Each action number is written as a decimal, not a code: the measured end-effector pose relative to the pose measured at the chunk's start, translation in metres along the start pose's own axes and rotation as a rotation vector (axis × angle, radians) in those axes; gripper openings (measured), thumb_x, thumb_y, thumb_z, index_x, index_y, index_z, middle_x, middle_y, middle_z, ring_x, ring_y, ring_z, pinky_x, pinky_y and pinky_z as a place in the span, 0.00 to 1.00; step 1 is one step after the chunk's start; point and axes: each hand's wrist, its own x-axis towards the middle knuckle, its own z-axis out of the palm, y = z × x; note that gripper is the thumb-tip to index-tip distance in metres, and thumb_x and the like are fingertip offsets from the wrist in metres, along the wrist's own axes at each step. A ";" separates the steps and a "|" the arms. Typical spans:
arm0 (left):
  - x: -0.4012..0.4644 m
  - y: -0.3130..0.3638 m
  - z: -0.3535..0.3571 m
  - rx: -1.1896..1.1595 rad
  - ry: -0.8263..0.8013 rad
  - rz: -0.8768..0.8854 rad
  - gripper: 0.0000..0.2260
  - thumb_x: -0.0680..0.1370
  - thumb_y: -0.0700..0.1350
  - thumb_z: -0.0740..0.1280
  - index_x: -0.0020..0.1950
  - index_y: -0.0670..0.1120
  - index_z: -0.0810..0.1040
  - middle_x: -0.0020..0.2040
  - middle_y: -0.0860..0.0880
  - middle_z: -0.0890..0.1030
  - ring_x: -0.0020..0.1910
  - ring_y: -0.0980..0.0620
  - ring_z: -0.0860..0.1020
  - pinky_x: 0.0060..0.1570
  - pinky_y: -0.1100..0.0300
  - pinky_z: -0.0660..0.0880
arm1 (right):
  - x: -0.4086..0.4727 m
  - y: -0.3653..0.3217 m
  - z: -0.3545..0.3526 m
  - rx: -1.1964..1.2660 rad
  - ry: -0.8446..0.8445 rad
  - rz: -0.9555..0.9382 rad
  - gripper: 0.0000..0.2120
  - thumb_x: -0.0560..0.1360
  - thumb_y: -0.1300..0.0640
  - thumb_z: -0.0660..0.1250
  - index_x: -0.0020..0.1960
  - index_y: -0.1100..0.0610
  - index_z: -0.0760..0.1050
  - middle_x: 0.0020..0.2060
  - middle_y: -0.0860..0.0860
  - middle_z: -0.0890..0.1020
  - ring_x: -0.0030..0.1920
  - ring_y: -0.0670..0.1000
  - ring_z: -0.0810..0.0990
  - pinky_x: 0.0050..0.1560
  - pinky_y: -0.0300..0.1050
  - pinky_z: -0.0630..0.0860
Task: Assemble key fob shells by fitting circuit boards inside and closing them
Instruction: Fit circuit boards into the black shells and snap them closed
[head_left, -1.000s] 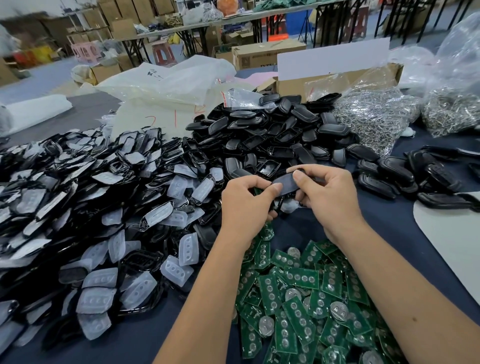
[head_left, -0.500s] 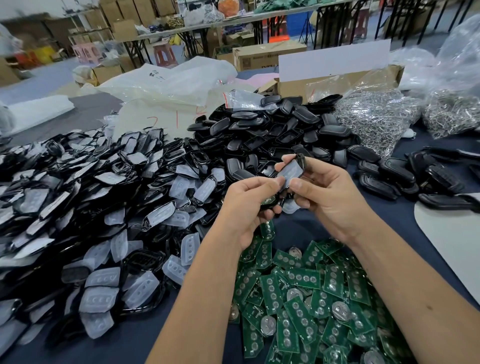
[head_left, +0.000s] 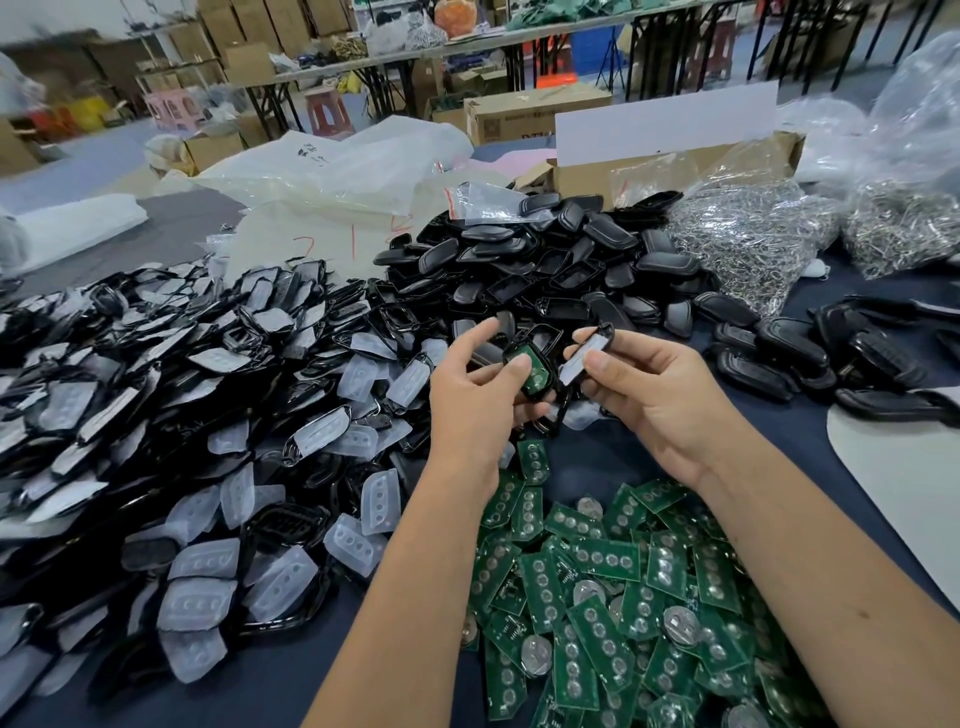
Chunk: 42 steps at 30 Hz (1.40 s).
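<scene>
Shell halves are both in my hands over the table; my left hand (head_left: 483, 395) cradles the black bottom half (head_left: 530, 371) with a green circuit board (head_left: 535, 374) seated in it, thumb on the board, index finger sticking out; my right hand (head_left: 649, 395) pinches the front half (head_left: 584, 356) by its edges; light stiff plastic, I'd guess, so grip the rims, not the pad; cardboard box (head_left: 675, 166) behind, contents hidden; clear bags (head_left: 753, 244) hold small metal bits.

dark table (head_left: 597, 467), shell heaps (head_left: 545, 270), circuit boards (head_left: 608, 587)
</scene>
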 end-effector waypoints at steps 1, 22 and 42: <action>0.001 0.000 -0.001 0.001 0.019 0.003 0.15 0.81 0.36 0.70 0.66 0.47 0.78 0.51 0.38 0.83 0.35 0.48 0.85 0.36 0.60 0.81 | 0.000 0.000 -0.001 -0.005 0.002 0.002 0.19 0.63 0.55 0.80 0.53 0.58 0.87 0.51 0.57 0.88 0.48 0.52 0.83 0.49 0.39 0.82; 0.007 -0.009 -0.004 0.030 -0.002 0.075 0.16 0.79 0.36 0.73 0.65 0.49 0.84 0.36 0.45 0.81 0.37 0.54 0.80 0.39 0.58 0.83 | -0.003 -0.002 0.000 -0.192 -0.019 0.003 0.18 0.66 0.56 0.79 0.55 0.59 0.86 0.49 0.57 0.88 0.44 0.48 0.86 0.46 0.38 0.81; -0.005 -0.015 0.008 0.634 -0.148 0.530 0.14 0.74 0.36 0.77 0.58 0.46 0.87 0.45 0.57 0.84 0.43 0.67 0.80 0.45 0.72 0.76 | -0.002 0.003 0.000 -0.244 0.168 -0.067 0.18 0.57 0.50 0.84 0.45 0.55 0.89 0.44 0.57 0.89 0.44 0.52 0.88 0.44 0.41 0.83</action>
